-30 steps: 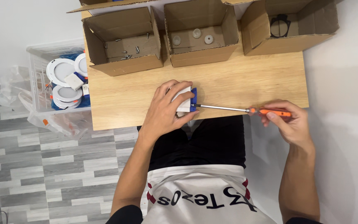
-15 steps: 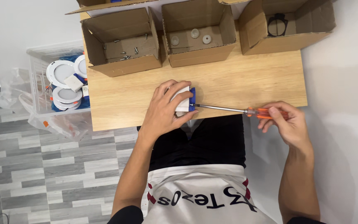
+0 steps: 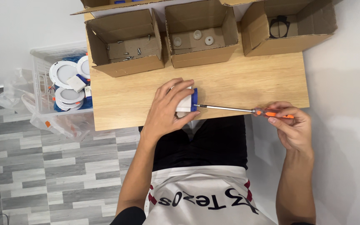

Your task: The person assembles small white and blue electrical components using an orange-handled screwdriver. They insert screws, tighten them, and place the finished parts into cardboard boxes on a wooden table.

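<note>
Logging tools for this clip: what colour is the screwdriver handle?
Orange, on the screwdriver held in the right hand; seen in the head view.

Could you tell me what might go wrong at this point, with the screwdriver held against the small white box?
The left hand grips the small white and blue box at the wooden table's near edge; a hard push could slide it off.

The right hand holds the orange-handled screwdriver far back on its long shaft, so the tip may slip toward the left fingers.

A loosened screw could drop to the floor.
</note>
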